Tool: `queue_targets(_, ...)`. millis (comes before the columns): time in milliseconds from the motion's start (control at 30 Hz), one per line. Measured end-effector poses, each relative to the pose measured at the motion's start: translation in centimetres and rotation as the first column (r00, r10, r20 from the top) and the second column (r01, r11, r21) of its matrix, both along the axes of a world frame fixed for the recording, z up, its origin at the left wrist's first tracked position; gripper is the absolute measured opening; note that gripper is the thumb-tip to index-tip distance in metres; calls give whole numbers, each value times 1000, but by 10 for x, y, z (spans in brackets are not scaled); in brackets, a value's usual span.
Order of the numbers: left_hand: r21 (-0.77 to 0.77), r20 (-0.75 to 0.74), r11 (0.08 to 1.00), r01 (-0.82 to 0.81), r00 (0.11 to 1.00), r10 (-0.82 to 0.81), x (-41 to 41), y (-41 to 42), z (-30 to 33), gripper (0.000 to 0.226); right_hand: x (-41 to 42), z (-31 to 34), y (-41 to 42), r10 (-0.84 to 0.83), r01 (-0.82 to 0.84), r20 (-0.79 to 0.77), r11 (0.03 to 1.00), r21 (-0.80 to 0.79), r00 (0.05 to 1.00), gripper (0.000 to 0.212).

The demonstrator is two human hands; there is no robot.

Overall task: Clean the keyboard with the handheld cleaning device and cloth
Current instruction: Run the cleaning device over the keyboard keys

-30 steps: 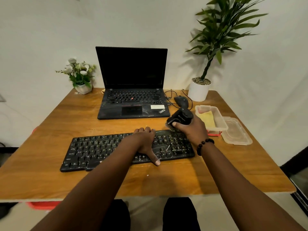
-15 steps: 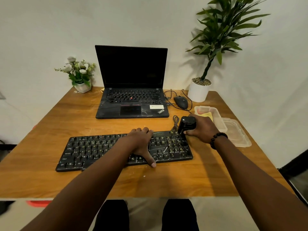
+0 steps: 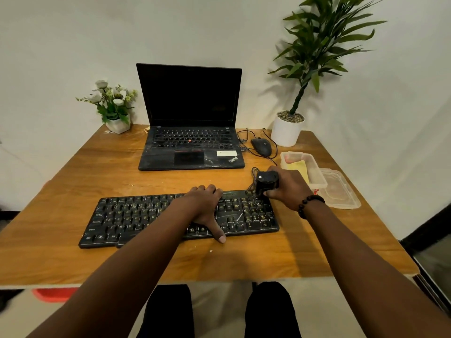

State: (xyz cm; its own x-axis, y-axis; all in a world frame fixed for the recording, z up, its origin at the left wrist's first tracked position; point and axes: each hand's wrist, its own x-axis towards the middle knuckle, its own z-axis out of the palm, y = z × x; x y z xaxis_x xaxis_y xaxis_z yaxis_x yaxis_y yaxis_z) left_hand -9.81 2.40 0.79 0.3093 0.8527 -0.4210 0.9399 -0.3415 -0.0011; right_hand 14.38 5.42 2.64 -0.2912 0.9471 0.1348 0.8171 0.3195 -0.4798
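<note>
At the far left corner of the wooden bench [image 3: 73, 181] stood a small white pot of artificial flowers [image 3: 112, 106]. To its right, an open black laptop [image 3: 190, 125] sat at the far centre, its screen dark, a white sticker on the palm rest.

The black keyboard [image 3: 136, 215] lay across the near middle of the bench, angled slightly, its left end nearer the viewer. The keys and frame showed pale scuffs and marks. The left hand [image 3: 207, 206] rested on the keyboard right of centre, fingers curled over the far edge, thumb stretched down across the near edge onto the bench. It steadied the keyboard.

The right hand [image 3: 289, 189] gripped a black handheld cleaning device [image 3: 266, 182], fingers wrapped round its body. The device stood upright at the far right corner of the keyboard, its lower end touching the keys there. A beaded bracelet [image 3: 308, 203] circled the right wrist.

Beyond the device lay a black mouse [image 3: 261, 146] with its cable looped on the bench. A tall green plant in a white pot [image 3: 286, 130] occupied the far right corner. Near the right edge sat a clear plastic container [image 3: 316, 172] holding a yellow cloth [image 3: 301, 168], partly hidden behind the right hand. Its lid [image 3: 340, 191] lay just beside it on the right.
</note>
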Motion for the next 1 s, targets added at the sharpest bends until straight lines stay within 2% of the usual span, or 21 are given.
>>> queue_targets(67,-15,-5,1000,-4,1000,4,0,-1,1,143,-2,4,-2,-20,20,5,999,26,1000,31)
queue_targets(200,-25,1,999,31,1000,-30,4,-8,-2,142,0,-3,-10,-44,41,-117,999,-25,992,35)
queue_targets(300,-22,22,1000,19,1000,-19,2,-13,-4,143,-2,-4,-13,-34,29,-89,998,-58,995,36)
queue_targets(467,-39,13,999,-10,1000,11,-9,-15,-7,145,-5,-3,-12,-127,127,6,992,11,992,33)
queue_targets(667,-29,30,1000,-6,1000,7,-3,-13,0,142,-8,-3,-25,-315,309,-237,949,-63,919,48)
queue_targets(900,-35,-32,999,-4,999,3,-10,-12,7,141,-12,-19,-55,-438,417,-281,899,-134,854,47)
queue_targets(1000,-43,-55,999,0,998,-3,-9,-11,8,142,-8,-20,-74,-433,404,-250,900,-164,866,50)
